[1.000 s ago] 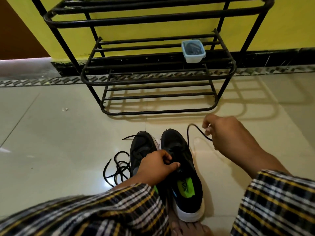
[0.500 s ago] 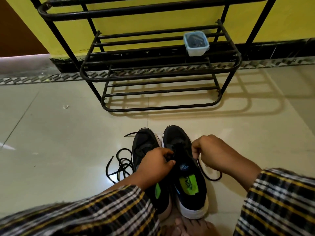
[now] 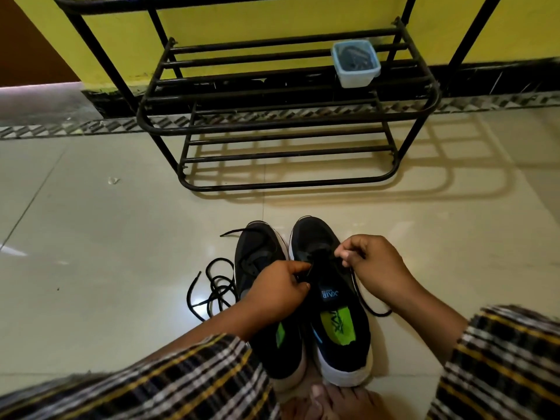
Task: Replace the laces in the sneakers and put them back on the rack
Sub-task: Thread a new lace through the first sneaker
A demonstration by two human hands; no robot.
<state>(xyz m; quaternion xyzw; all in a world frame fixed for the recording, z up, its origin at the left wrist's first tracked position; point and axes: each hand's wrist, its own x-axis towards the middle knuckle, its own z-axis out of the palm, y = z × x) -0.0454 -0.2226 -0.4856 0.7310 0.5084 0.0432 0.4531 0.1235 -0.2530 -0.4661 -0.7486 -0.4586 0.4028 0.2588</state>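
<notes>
While glossy cream floor tiles (image 3: 91, 253) are reflecting light before the yellow wall (image 3: 242, 22), a loose lace (image 3: 212, 286) is lying left of the sneakers (image 3: 330, 298). Left hand (image 3: 278, 294) and right hand (image 3: 374, 265) are pinching the right sneaker's lace; beyond the sneakers, the black rack (image 3: 288, 122) is holding a plastic box (image 3: 356, 63).

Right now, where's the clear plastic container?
The small clear plastic container with dark contents sits in the head view's upper right, on the right end of the black metal shoe rack's middle shelf.
</notes>
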